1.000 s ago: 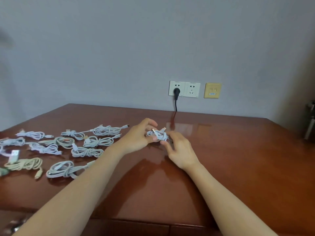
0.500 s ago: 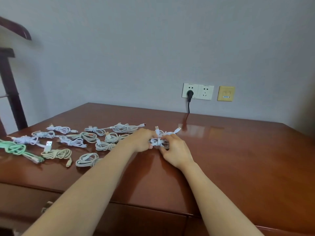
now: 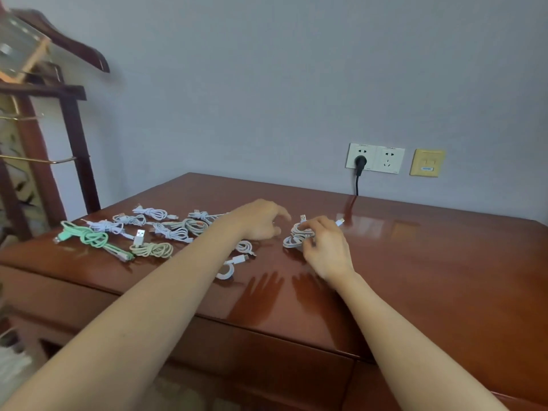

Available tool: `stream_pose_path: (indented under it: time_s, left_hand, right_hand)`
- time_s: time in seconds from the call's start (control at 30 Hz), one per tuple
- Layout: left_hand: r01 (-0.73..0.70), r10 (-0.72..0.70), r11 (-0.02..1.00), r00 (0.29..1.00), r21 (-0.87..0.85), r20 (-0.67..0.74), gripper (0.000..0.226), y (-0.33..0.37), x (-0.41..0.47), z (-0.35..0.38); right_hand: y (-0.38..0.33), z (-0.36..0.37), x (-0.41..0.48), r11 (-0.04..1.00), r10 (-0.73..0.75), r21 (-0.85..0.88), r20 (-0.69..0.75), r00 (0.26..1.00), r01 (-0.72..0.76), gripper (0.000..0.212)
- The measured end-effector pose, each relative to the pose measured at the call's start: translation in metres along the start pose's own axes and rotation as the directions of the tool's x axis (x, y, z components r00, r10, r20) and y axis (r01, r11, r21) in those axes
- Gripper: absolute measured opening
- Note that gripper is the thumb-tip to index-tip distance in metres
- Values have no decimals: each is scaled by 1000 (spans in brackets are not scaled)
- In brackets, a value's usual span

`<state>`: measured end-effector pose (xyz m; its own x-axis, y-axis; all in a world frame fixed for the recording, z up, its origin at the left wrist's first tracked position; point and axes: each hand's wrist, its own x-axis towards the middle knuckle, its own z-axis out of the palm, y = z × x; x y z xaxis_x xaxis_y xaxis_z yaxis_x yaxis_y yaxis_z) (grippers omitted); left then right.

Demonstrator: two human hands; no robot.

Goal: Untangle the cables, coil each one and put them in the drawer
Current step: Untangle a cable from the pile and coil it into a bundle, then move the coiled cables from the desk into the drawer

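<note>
The white cable bundle (image 3: pixel 296 236) lies on the counter (image 3: pixel 430 277) just right of the middle, apart from the row of finished coils (image 3: pixel 170 232) to the left. The right grip (image 3: pixel 323 247) is curled over the bundle's near-right side, with the fingertips pinching the loops. The left grip (image 3: pixel 261 222) hangs just beside it, fingers slack and holding nothing.

The step in hand looks like closing off this coil. To do it well, I would press the loops flat against the counter with the right grip. Then I would bring the left in to wind the loose tail round the waist of the bundle — snug, but not so tight that the wire kinks at the plugs. Both ends should be tucked in, or at least lie along the loops. Otherwise the bundle may spring open when it is lifted toward the drawer, which does not show open in this view.

The bundle is a flattened oval, and its long axis runs across the counter from near-left to far-right. One USB plug (image 3: pixel 302 218) stands up from the far side, pointing toward the wall. A second connector (image 3: pixel 340 222) sticks out past the fingers — pointing right and away.
</note>
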<state>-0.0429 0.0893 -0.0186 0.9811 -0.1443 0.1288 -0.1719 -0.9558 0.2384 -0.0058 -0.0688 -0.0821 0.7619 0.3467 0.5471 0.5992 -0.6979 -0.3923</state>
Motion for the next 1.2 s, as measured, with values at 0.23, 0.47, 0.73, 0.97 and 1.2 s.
stream_pose_path:
  time_s: [0.23, 0.47, 0.73, 0.97, 1.2]
  left_hand:
    - [82, -112, 981, 979, -177, -169, 23, -21, -52, -43]
    - [235, -260, 952, 958, -195, -118, 22, -46, -112, -58]
    - [431, -435, 888, 900, -163, 15, 15, -66, -178, -39]
    - [597, -576, 795, 799, -106, 175, 19, -82, -209, -6]
    - [692, -691, 719, 721, -60, 42, 45, -76, -203, 43]
  right_hand:
    - [-64, 4, -6, 964, -263, 60, 53, 963, 259, 26]
    - [-125, 18, -29, 913, -407, 156, 268, 873, 377, 22]
    - [-170, 42, -53, 871, -491, 255, 387, 781, 421, 21]
    - [-178, 55, -68, 838, -502, 90, 514, 696, 538, 33]
    - [-164, 58, -69, 879, -458, 129, 497, 737, 459, 42]
